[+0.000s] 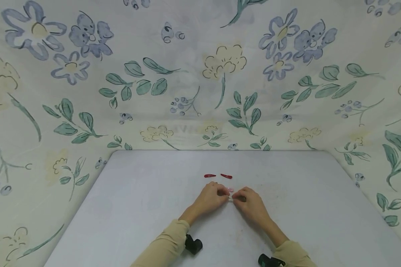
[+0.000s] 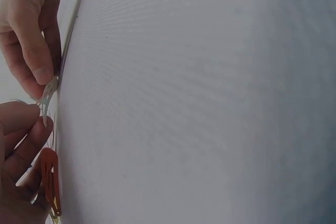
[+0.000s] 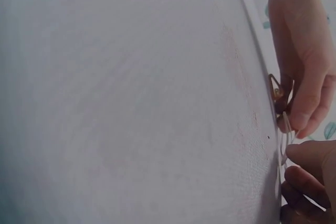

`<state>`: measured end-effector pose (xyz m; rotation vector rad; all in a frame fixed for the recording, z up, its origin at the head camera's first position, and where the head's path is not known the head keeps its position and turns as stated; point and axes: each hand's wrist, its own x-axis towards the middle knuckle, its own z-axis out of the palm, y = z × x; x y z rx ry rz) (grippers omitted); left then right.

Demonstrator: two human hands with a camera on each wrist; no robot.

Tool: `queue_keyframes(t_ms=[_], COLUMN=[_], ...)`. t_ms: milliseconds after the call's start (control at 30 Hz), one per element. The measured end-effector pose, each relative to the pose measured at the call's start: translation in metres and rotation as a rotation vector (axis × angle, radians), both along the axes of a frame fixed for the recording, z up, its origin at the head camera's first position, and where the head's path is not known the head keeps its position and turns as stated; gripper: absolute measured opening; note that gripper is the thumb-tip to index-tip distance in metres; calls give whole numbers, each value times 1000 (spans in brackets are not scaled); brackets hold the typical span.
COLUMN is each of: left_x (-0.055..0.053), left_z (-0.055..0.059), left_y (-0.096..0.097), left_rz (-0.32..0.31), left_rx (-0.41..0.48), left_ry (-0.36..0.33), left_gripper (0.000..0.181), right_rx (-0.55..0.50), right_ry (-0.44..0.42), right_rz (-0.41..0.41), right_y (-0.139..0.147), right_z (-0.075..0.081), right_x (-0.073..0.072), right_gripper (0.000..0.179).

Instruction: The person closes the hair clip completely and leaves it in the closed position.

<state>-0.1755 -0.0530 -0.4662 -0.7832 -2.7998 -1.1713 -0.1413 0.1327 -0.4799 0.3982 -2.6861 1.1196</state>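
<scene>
A white snap hair clip (image 1: pixel 231 200) is between the fingertips of both hands, just above the table. My left hand (image 1: pixel 211 196) pinches one end and my right hand (image 1: pixel 252 205) pinches the other. In the left wrist view the pale clip (image 2: pixel 48 95) spans the two hands' fingertips. An orange-looking hair clip (image 2: pixel 51 182) shows beside the left fingers; whether they touch it I cannot tell. Just beyond the fingertips lies a pink clip (image 1: pixel 230 190), partly hidden by the left hand. The right wrist view shows a brownish clip (image 3: pixel 275 88) beside the left fingers.
Two red hair clips (image 1: pixel 209 175) lie side by side on the white table (image 1: pixel 147 185), farther back than the hands. Flower-patterned cloth (image 1: pixel 187 74) rises behind the table and along its sides. Black wrist cameras (image 1: pixel 194 244) sit at both sleeves.
</scene>
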Motion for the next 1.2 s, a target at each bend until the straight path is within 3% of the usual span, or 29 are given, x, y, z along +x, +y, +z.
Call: queue_keyframes(t_ms=[567, 900, 1200], left_x=[5, 7, 11], left_z=[-1, 4, 11], left_y=[0, 1, -2], left_rz=[-1, 4, -31], left_rx=[123, 132, 111], left_ry=[-21, -39, -35], left_gripper=[6, 9, 19], right_rx=[-15, -68, -94], right_ry=[-16, 22, 27], right_rz=[9, 7, 11], right_y=[0, 2, 0], right_z=[2, 6, 9], right_x=[0, -2, -6], right_gripper=[8, 9, 10])
